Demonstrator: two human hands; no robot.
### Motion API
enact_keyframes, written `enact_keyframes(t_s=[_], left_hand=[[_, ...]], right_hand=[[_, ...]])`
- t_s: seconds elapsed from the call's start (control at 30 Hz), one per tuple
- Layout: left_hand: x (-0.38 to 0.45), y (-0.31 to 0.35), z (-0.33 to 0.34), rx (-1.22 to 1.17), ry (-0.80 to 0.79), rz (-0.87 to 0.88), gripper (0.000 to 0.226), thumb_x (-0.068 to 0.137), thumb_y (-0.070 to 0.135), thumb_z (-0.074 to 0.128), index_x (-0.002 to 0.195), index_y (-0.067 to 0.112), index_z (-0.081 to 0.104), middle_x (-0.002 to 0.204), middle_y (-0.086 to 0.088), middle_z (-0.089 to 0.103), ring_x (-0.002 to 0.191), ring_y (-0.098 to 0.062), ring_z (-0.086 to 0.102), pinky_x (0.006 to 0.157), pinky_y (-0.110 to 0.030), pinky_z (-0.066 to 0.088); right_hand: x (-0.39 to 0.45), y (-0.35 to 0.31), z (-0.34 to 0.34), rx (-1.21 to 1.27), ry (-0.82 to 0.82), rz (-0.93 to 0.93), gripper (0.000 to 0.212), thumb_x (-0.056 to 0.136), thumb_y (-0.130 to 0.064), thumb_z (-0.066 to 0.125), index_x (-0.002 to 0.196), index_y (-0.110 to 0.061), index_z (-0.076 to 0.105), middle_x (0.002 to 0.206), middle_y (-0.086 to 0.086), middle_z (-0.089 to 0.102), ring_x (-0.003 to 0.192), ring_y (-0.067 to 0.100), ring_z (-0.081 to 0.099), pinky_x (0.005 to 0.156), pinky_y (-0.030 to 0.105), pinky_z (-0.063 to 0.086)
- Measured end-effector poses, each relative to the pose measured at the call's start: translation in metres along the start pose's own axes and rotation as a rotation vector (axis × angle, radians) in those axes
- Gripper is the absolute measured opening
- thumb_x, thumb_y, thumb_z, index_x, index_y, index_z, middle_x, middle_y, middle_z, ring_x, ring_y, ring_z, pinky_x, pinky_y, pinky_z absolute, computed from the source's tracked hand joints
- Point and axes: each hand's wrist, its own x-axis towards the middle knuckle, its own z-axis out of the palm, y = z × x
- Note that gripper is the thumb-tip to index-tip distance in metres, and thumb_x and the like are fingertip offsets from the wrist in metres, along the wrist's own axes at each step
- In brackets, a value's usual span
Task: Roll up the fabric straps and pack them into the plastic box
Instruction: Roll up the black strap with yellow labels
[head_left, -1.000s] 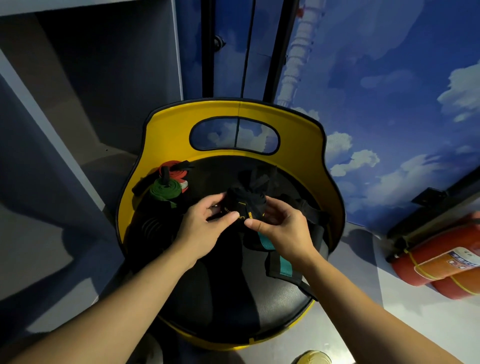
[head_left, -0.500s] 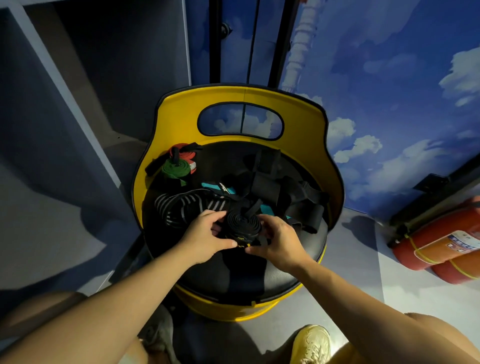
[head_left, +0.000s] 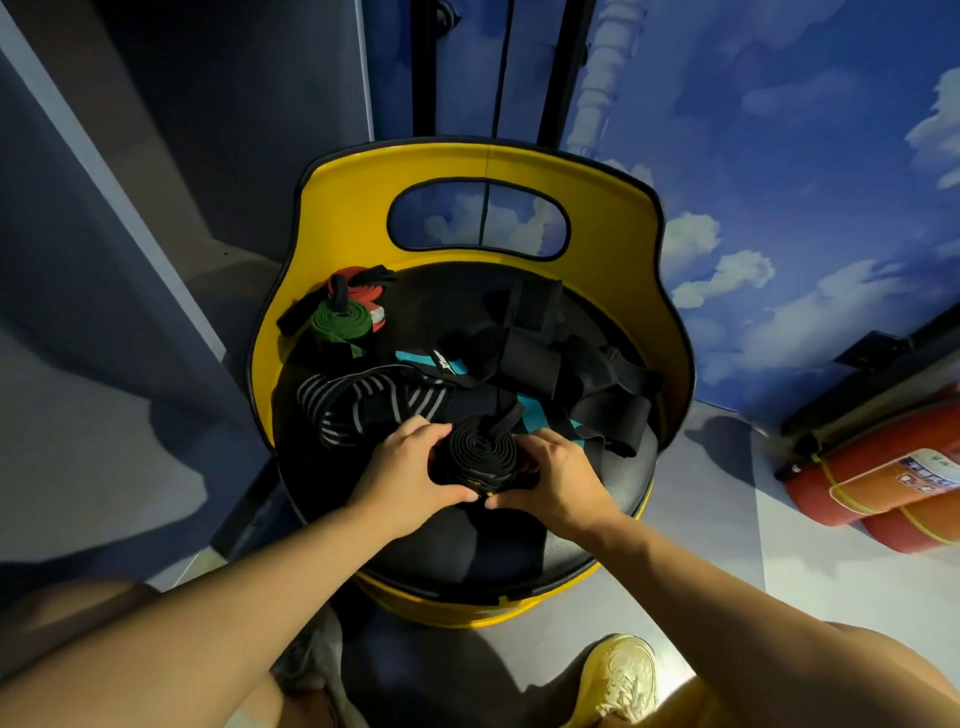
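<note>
A black fabric strap wound into a tight roll (head_left: 483, 451) stands on end over the black seat of a yellow chair (head_left: 483, 161). My left hand (head_left: 410, 467) grips the roll from the left and my right hand (head_left: 558, 475) grips it from the right, thumbs meeting below it. A loose tail of the strap sticks up from the roll's top. Behind it lie a black-and-grey striped strap (head_left: 363, 402), a teal-and-black strap (head_left: 441, 364) and loose black straps (head_left: 561, 358). A green roll (head_left: 340, 322) and a red roll (head_left: 361, 291) sit at the seat's back left. No plastic box is in view.
A dark cabinet (head_left: 182, 156) stands at the left, a sky-painted wall at the right. Two red fire extinguishers (head_left: 878, 478) lie on the floor at the right. My knees and a yellow shoe (head_left: 621, 675) are below the seat's front edge.
Both hands have drawn the black roll from the seat's middle toward its front edge. The view has tilted down, showing my knees and shoe.
</note>
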Motion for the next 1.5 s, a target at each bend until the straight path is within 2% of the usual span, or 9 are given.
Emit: enact_keyframes(t_s=[0.27,0.43,0.57,0.7,0.83,0.93,1.03,1.27,1.5], left_hand=[[0.004,-0.003,0.002,0.035,0.018,0.028,0.091,0.064,0.047,0.091,0.142,0.019,0.054,0.130,0.009,0.051,0.118,-0.015,0.057,0.102,-0.038,0.052],[0.006,-0.006,-0.004,-0.043,-0.056,-0.018,0.095,0.066,0.040,0.092,0.148,0.025,0.046,0.137,0.012,0.047,0.122,-0.012,0.054,0.105,-0.039,0.051],[0.006,-0.006,-0.006,-0.073,-0.089,-0.035,0.097,0.068,0.034,0.092,0.151,0.031,0.042,0.140,0.013,0.047,0.129,-0.015,0.050,0.108,-0.042,0.048],[0.012,0.000,-0.013,-0.133,0.008,-0.023,0.094,0.064,0.037,0.093,0.146,0.032,0.047,0.138,0.011,0.054,0.123,-0.013,0.057,0.105,-0.041,0.051],[0.029,0.015,-0.034,-0.211,0.134,0.019,0.081,0.062,0.033,0.095,0.133,0.027,0.056,0.121,0.010,0.063,0.104,-0.009,0.065,0.095,-0.041,0.056],[0.045,0.027,-0.051,-0.215,0.183,0.041,0.079,0.063,0.032,0.095,0.131,0.026,0.056,0.120,0.009,0.063,0.100,-0.009,0.065,0.094,-0.040,0.056],[0.064,0.030,-0.064,-0.191,0.204,0.057,0.079,0.064,0.035,0.094,0.131,0.027,0.055,0.121,0.010,0.061,0.102,-0.011,0.064,0.094,-0.042,0.056],[0.114,0.030,-0.095,-0.084,0.242,0.009,0.081,0.065,0.040,0.093,0.134,0.026,0.053,0.130,0.005,0.060,0.112,-0.017,0.062,0.099,-0.042,0.052],[0.170,0.013,-0.114,0.148,0.276,-0.039,0.082,0.065,0.055,0.089,0.135,0.028,0.054,0.126,0.005,0.064,0.124,-0.020,0.051,0.098,-0.037,0.045]], right_hand=[[0.001,-0.003,0.002,-0.028,0.026,-0.008,0.069,0.065,-0.044,0.091,0.125,-0.019,0.068,0.102,-0.001,0.058,0.089,0.015,0.055,0.077,0.022,0.045],[-0.005,-0.010,0.004,0.014,0.026,0.022,0.082,0.068,-0.043,0.090,0.139,-0.021,0.055,0.115,-0.004,0.049,0.103,0.013,0.053,0.093,0.026,0.049],[-0.010,-0.014,0.002,0.009,0.059,0.011,0.076,0.071,-0.038,0.089,0.137,-0.019,0.057,0.113,-0.003,0.052,0.102,0.014,0.054,0.093,0.028,0.049],[-0.005,-0.020,-0.006,0.075,0.178,0.016,0.079,0.067,-0.033,0.092,0.137,-0.018,0.057,0.116,-0.003,0.060,0.102,0.009,0.059,0.093,0.022,0.049],[0.016,-0.033,-0.024,0.182,0.272,0.031,0.069,0.067,-0.028,0.092,0.128,-0.019,0.059,0.109,-0.011,0.062,0.094,-0.005,0.059,0.081,0.008,0.045],[0.037,-0.042,-0.039,0.187,0.293,0.013,0.067,0.067,-0.030,0.092,0.126,-0.020,0.060,0.108,-0.011,0.063,0.094,-0.004,0.060,0.083,0.013,0.047],[0.060,-0.048,-0.047,0.191,0.302,0.002,0.068,0.067,-0.026,0.092,0.127,-0.017,0.061,0.107,-0.010,0.064,0.091,-0.015,0.057,0.079,0.001,0.041],[0.125,-0.058,-0.057,0.141,0.291,-0.041,0.068,0.070,-0.024,0.089,0.130,-0.020,0.059,0.116,-0.003,0.063,0.096,0.007,0.060,0.085,0.021,0.048],[0.195,-0.051,-0.047,0.127,0.251,-0.022,0.072,0.072,-0.023,0.088,0.136,-0.017,0.057,0.121,-0.001,0.062,0.099,0.005,0.054,0.075,0.001,0.035]])
